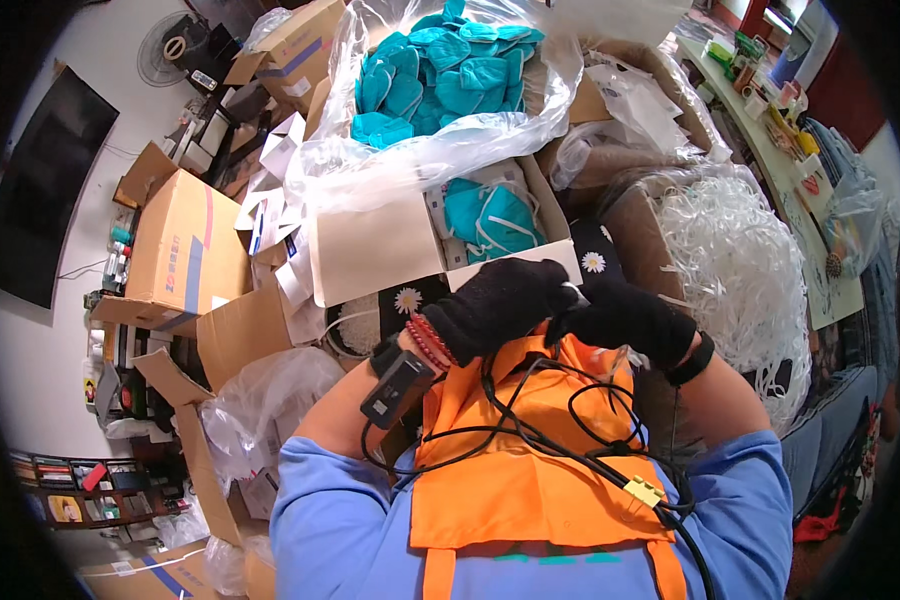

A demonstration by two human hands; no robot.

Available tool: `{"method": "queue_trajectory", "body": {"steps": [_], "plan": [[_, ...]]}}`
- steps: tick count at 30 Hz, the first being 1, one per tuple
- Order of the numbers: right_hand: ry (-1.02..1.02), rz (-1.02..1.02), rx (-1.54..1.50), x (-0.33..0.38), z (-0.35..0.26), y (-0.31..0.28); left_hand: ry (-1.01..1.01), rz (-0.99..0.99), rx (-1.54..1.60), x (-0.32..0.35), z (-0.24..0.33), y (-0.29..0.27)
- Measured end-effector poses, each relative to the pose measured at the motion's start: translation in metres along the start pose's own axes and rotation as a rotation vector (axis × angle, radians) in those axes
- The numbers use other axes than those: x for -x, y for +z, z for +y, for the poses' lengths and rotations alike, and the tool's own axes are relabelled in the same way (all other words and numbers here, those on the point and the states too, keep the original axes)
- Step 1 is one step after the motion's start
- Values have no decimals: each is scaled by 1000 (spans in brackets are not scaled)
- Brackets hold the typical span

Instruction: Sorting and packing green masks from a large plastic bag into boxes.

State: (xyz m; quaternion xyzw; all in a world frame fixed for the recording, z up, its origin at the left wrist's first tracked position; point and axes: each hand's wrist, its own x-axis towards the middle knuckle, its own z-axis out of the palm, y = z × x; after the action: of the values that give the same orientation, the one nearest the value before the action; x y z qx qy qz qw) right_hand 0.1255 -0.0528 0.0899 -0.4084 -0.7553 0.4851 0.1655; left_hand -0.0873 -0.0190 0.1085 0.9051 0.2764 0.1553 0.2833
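My left hand point(510, 308) and my right hand point(627, 322), both in black gloves, meet in front of my chest. Their fingers are pinched together, and a small bit of white shows between them; what it belongs to is hidden. Just beyond them stands an open white carton point(375, 240) with its lid flap folded out to the left. Teal face masks point(510, 222) with white straps lie inside it. Further back, a heap of teal masks point(460, 75) fills a large box lined with clear plastic point(320, 165).
A box heaped with white elastic straps point(735, 250) stands at my right. Brown cardboard boxes point(175, 245) crowd the left. Black cables point(530, 430) hang across my orange apron point(500, 490). A cluttered table point(750, 140) runs along the far right.
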Motion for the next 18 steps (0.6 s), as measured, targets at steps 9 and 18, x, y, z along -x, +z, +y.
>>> {"method": "queue_trajectory", "body": {"steps": [9, 18], "plan": [[0, -23, -263, 15, -21, -1, -292, -288, 701, 5, 2, -2], [-70, -119, 55, 0, -10, 1, -15, -488, 2, -25, 8, -3]]}}
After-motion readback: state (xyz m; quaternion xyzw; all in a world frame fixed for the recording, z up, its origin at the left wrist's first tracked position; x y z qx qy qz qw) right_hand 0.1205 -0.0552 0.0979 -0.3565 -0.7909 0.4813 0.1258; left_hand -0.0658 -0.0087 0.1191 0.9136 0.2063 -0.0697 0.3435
